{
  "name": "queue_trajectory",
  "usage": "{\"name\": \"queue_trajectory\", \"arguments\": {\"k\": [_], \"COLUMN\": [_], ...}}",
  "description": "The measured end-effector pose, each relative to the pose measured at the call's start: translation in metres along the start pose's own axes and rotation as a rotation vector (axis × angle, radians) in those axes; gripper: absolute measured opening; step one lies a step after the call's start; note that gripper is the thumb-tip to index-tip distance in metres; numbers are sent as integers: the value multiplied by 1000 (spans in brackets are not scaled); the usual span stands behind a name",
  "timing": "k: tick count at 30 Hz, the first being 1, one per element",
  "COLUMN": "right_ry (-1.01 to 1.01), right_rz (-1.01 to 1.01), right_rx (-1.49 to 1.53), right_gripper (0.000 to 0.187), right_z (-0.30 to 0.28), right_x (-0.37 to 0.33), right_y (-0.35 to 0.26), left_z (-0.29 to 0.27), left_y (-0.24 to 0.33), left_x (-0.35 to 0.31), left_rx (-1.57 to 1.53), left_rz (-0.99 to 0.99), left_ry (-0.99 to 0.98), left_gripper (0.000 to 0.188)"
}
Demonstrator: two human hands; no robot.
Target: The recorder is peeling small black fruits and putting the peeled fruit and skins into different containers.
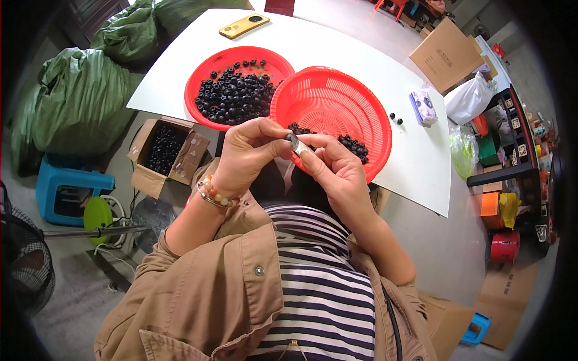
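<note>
Above the near rim of the red colander [378, 114], my two hands meet in front of my chest. My left hand [250, 147], with a beaded bracelet on its wrist, pinches a small dark piece between thumb and forefinger; the fingertips mostly hide it. My right hand [337, 165] grips a small flat grey-and-white tool [299, 146], which looks like a short blade, its tip against the left fingertips. Small round black pieces [354, 146] lie in the colander's near part, partly behind my hands. Many more black pieces [235, 93] fill the red basin [201, 65] at the left.
On the white table [415, 174] are a yellow phone [244, 26], a tissue pack [423, 108] and a few loose black pieces. An open cardboard box [165, 147] of black pieces stands lower left, near a blue stool [66, 186], green sacks [78, 108] and a fan [24, 259].
</note>
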State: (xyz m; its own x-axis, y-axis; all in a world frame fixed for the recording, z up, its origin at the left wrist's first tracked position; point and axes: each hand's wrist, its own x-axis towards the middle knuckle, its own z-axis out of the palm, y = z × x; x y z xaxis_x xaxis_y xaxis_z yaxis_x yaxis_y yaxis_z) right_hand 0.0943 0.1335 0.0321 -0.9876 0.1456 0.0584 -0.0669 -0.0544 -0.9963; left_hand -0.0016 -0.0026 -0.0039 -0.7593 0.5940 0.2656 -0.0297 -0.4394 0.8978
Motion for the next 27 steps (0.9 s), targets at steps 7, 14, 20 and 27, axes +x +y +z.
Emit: {"name": "queue_trajectory", "arguments": {"k": [7, 14, 20, 27], "right_ry": [-60, -143, -127, -102], "right_rz": [13, 182, 70, -17], "right_rx": [68, 286, 74, -58], "right_gripper": [22, 23, 24, 28], "right_z": [-5, -15, -13, -9], "right_x": [1, 1, -1, -2], "right_y": [-3, -13, -9, -3], "left_z": [-4, -1, 0, 0], "left_y": [-5, -2, -2, -4], "left_x": [-1, 1, 1, 0], "left_rx": [-141, -262, -288, -257], "left_rz": [-76, -140, -134, -117], "left_ry": [-51, -47, -24, -24], "left_gripper": [11, 10, 10, 10]}}
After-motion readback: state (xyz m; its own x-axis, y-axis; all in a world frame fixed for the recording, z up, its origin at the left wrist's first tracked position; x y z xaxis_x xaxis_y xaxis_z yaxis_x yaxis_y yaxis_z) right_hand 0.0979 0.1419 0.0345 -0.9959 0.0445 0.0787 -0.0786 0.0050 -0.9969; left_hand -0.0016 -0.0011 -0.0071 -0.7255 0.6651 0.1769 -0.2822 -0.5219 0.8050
